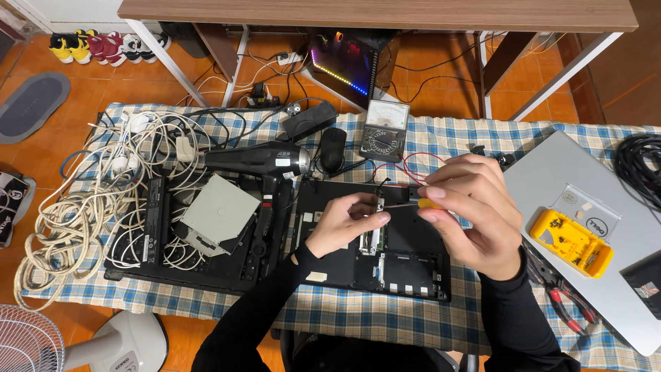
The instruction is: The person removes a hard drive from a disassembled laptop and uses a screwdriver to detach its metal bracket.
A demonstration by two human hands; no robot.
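Blue-checked cloth covers the low table where an opened black laptop base lies. Left hand rests on its exposed bay, fingers curled, pinching something too small to tell. Right hand grips a yellow-handled screwdriver, pointed toward the left fingertips, beside a black hair dryer.

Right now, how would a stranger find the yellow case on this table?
Start at the silver laptop lid on the table's right side. The yellow case lies on it, open, its clear lid flipped back. It is the only bright yellow box there; red-handled pliers lie beside it.
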